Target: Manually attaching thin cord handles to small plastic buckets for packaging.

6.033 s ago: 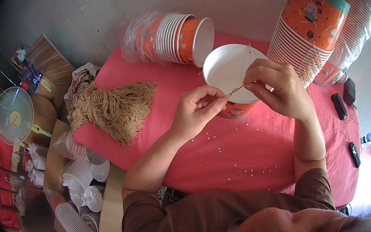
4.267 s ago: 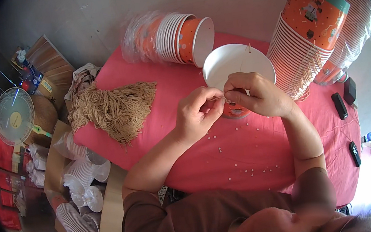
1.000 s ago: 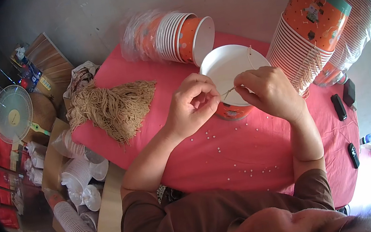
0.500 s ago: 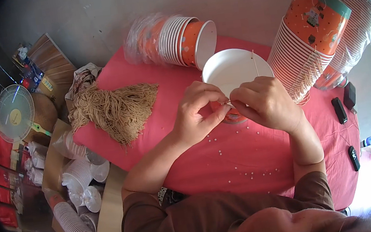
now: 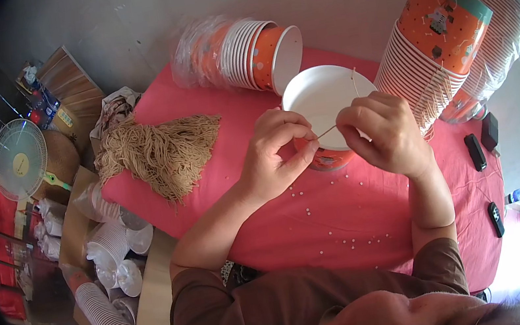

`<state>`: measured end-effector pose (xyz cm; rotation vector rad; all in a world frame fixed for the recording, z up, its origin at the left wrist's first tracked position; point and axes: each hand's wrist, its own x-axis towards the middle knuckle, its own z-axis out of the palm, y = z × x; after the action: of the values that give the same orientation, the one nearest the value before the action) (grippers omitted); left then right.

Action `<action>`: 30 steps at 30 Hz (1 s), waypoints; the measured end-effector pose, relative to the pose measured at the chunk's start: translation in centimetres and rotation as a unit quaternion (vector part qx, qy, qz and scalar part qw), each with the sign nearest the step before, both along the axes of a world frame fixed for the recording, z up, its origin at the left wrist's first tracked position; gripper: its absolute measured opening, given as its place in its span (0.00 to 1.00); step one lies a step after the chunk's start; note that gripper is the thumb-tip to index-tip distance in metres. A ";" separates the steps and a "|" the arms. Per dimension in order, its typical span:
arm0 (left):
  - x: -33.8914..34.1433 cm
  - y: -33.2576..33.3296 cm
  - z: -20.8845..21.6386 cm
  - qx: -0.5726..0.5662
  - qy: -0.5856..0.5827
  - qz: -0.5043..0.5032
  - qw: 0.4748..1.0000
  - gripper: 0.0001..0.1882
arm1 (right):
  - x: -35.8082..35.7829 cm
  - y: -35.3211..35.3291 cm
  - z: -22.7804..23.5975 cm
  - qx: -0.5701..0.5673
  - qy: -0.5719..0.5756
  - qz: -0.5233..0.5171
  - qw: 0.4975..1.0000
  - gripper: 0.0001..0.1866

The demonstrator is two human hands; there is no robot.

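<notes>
The left hand (image 5: 274, 155) pinches a thin tan cord (image 5: 327, 132) between thumb and forefinger. The right hand (image 5: 385, 128) grips it too, thumb against curled fingers, so that a short length runs straight between them, slanting up to the right in the centre of the frame. Both elbows are bent, the right wrist arched over with its back uppermost.

Just behind is a round bucket (image 5: 314, 98), smooth white inside and orange outside; a pale strand (image 5: 356, 86) hangs at its right wall, toward the right hand. Small white pellets (image 5: 353, 240) dot the creased pink cloth (image 5: 309, 229) below. At centre left lies a shaggy bundle of tan cords (image 5: 162, 153). Nested buckets (image 5: 434, 31), printed with cartoon figures, lean at upper right. The fan (image 5: 0, 149) at far left bears a yellowish round label, its writing too small to read.
</notes>
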<state>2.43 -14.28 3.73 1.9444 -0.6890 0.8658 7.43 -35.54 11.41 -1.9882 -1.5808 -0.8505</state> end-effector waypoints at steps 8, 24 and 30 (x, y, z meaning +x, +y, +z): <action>0.3 0.3 0.2 0.008 0.016 -0.014 1.000 0.07 | 0.5 -0.2 0.0 0.027 0.019 -0.005 0.999 0.09; 0.3 -1.0 -1.0 -0.014 -0.013 -0.009 1.000 0.08 | -0.1 0.0 0.0 0.026 0.025 0.010 0.999 0.09; 0.0 -1.1 -0.8 -0.013 0.002 0.000 1.000 0.08 | -0.3 0.1 0.0 0.025 0.021 0.013 0.999 0.09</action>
<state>2.40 -15.36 2.89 1.9222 -0.6725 0.8671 7.14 -35.44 11.38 -1.9333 -1.5442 -0.8260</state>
